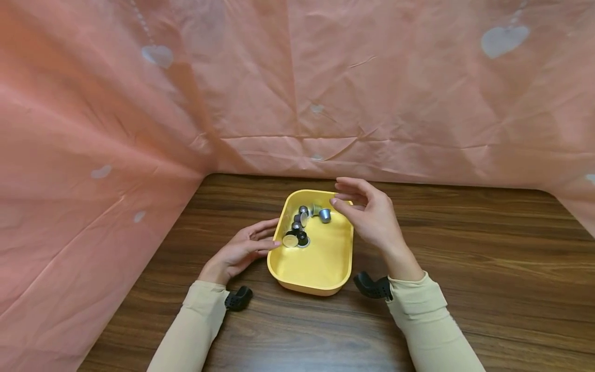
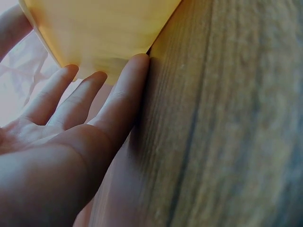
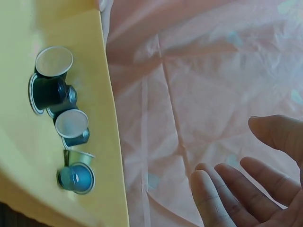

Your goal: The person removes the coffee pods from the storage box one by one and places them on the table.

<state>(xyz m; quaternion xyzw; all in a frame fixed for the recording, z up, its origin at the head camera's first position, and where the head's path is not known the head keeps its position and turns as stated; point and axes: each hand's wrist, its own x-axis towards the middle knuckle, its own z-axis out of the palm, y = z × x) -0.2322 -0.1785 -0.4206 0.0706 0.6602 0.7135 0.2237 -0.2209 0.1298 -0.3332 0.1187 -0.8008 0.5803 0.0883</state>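
Note:
A yellow rectangular bin (image 1: 321, 266) stands on the table with several coffee capsules along its left and far sides. Among them are a black capsule (image 3: 49, 93) and a blue-grey capsule (image 1: 325, 215); some lie with their pale lids showing. My left hand (image 1: 239, 250) holds the bin's left side, thumb over the rim and fingertips against the outer wall, as the left wrist view shows. Above the far right corner of the bin hovers my right hand (image 1: 374, 217). Its fingers are loosely bent and apart from the thumb, and nothing is between them in the right wrist view.
The dark wood-grain table (image 1: 483, 258) extends on both sides of the bin. A pink cloth (image 1: 395, 103) with pale hearts hangs behind and to the left. Each wrist wears a black strap (image 1: 239, 298).

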